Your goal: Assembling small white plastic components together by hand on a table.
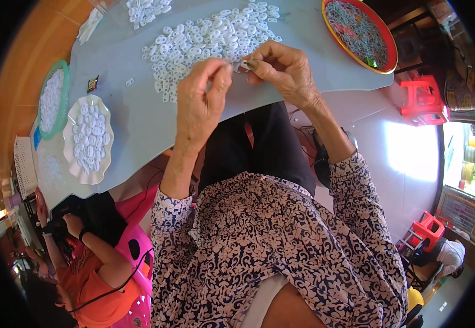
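Both my hands are raised over the near edge of the grey table, close together. Between thumb and fingertips of my right hand (284, 71) is a small white plastic piece (244, 64). Just to its left, my left hand (202, 101) is closed in a pinch; its fingertips are blurred and what they hold cannot be made out. Behind the hands spreads a loose heap of small white oval plastic pieces with holes (204, 41). One more such piece (130, 82) lies apart to the left.
A red round tray (392, 54) of thin grey metal parts stands at the right. On the left are a scalloped white dish (69, 139) and a green basket (65, 82), both with white pieces. A person in orange (109, 273) sits lower left; a red stool (423, 98) stands right.
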